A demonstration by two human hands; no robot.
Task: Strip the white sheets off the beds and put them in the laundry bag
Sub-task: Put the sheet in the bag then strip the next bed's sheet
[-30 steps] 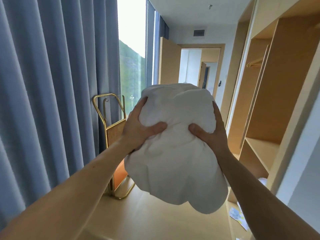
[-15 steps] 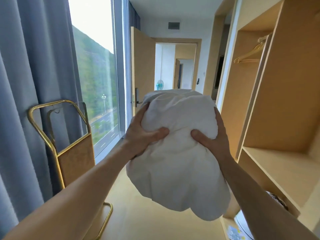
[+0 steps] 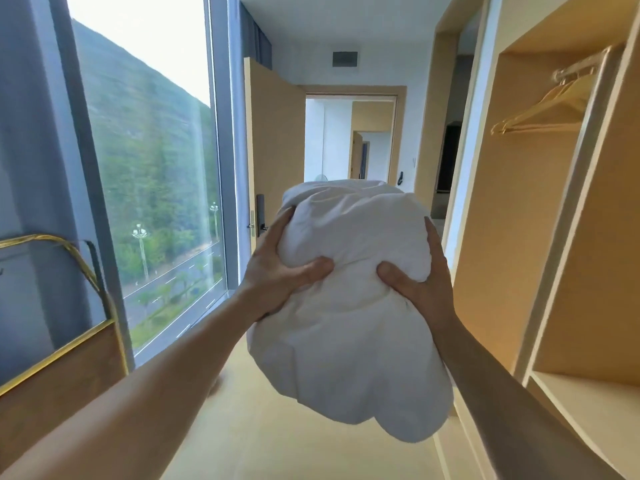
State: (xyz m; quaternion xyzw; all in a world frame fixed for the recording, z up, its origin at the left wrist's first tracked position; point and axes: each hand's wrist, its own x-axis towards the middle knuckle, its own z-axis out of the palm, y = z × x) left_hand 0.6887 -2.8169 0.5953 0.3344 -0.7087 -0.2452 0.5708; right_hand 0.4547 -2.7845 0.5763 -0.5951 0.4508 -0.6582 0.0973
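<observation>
A bundled white sheet (image 3: 349,327) hangs in the air in front of me at chest height. My left hand (image 3: 277,271) grips its left side, thumb pressed into the cloth. My right hand (image 3: 420,282) grips its right side the same way, fingers wrapped up along the bundle. Both arms are stretched forward. No bed and no laundry bag are in view.
A gold-framed cart (image 3: 65,341) with a wooden panel stands at the left by the tall window (image 3: 149,188). An open wooden wardrobe (image 3: 568,271) with hangers (image 3: 540,109) lines the right. Ahead, an open door (image 3: 273,161) leads into a corridor; pale floor (image 3: 263,427) runs forward.
I have moved forward along the window with the bundle held the same way. The cart has slid to the left edge and the doorway and wardrobe are nearer.
</observation>
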